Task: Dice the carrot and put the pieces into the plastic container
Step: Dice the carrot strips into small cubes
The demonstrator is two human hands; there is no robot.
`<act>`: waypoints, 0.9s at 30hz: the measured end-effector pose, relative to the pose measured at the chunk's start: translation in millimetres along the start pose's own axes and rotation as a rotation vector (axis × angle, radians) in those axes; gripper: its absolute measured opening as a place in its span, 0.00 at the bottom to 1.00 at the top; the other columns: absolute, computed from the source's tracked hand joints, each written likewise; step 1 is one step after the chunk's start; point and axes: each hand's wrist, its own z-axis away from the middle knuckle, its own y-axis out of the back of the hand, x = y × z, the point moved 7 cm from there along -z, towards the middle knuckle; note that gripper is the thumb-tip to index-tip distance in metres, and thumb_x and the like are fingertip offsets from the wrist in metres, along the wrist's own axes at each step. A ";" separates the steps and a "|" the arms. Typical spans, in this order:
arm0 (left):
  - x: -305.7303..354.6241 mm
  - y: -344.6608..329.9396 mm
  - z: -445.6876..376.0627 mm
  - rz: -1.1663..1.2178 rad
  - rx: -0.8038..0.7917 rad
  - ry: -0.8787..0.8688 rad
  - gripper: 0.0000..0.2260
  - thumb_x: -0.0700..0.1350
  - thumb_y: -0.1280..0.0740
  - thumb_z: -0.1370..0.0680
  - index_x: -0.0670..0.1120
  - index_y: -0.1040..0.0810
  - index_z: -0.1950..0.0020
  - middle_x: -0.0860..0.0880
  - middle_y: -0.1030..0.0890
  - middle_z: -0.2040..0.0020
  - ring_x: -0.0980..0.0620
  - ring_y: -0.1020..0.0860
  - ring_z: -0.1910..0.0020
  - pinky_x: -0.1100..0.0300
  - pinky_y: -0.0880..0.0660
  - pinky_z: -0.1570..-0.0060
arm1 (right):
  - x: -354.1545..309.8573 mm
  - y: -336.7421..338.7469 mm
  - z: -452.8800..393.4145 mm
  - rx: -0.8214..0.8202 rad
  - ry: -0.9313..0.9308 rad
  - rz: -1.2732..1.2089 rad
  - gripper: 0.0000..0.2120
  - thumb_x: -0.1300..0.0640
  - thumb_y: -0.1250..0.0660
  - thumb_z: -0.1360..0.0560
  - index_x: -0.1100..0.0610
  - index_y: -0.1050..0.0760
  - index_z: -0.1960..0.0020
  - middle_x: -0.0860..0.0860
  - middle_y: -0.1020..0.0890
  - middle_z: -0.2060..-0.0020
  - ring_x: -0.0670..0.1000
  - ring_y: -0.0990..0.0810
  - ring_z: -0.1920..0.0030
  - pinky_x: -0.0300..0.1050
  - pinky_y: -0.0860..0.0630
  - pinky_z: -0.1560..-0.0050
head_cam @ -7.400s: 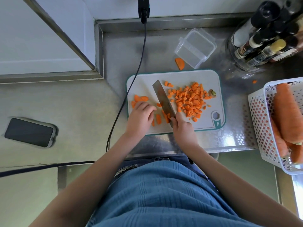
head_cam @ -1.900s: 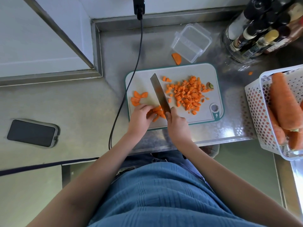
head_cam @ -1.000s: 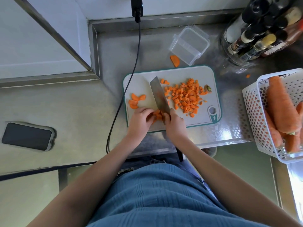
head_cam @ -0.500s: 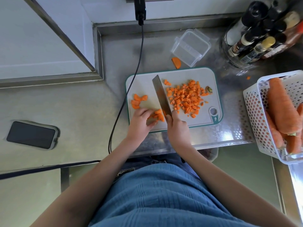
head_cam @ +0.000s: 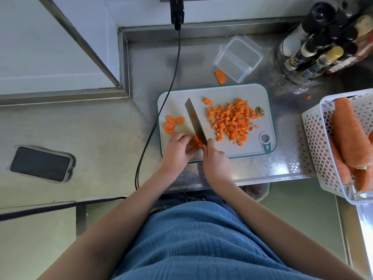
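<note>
The right hand [head_cam: 216, 158] hides the handle of the knife [head_cam: 195, 123], the left hand [head_cam: 177, 147] covers part of the carrot strips [head_cam: 195, 142] under its fingers, the white basket [head_cam: 331, 150] and the bottles [head_cam: 327, 43] are cut off by the right edge, and the bottle labels are too small to read.

Setting: a kitchen, seemingly domestic. Evidence: stainless-steel table [head_cam: 201, 57] with a raised back lip, set against a pale wall. White cutting board [head_cam: 222, 91] with teal edge lies on it, carrying diced carrot [head_cam: 232, 120]. Cluster of condiment and seasoning bottles [head_cam: 323, 45] at the far right corner. White perforated basket [head_cam: 314, 138] holding whole carrots [head_cam: 347, 134] at the right edge. Clear plastic container [head_cam: 238, 57] behind the board. A phone [head_cam: 40, 163] lies on the adjoining surface, left; a black cable [head_cam: 161, 110] runs down across the table.
</note>
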 end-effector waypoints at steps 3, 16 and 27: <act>-1.0 -1.6 -1.7 -0.002 -0.006 0.017 0.12 0.42 0.26 0.30 0.41 0.19 0.48 0.46 0.21 0.52 0.46 0.24 0.50 0.54 0.25 0.50 | -2.6 -5.4 -1.0 -0.013 -0.017 0.066 0.02 0.58 0.49 0.17 0.56 0.39 0.47 0.59 0.21 0.61 0.63 0.21 0.61 0.55 0.22 0.62; 7.1 -5.2 -4.5 0.002 0.001 -0.042 0.12 0.41 0.24 0.32 0.39 0.20 0.52 0.44 0.20 0.57 0.45 0.23 0.56 0.52 0.23 0.57 | 31.2 23.1 -9.8 0.097 -0.148 -0.087 0.11 0.52 0.51 0.17 0.58 0.35 0.45 0.61 0.21 0.61 0.62 0.21 0.61 0.52 0.26 0.64; -9.6 12.4 18.9 -0.084 0.022 -0.054 0.14 0.41 0.24 0.33 0.40 0.19 0.49 0.44 0.22 0.53 0.43 0.24 0.51 0.54 0.26 0.49 | 0.3 9.7 10.7 0.031 -0.041 -0.224 0.13 0.50 0.50 0.17 0.59 0.35 0.44 0.59 0.23 0.65 0.61 0.25 0.65 0.49 0.30 0.68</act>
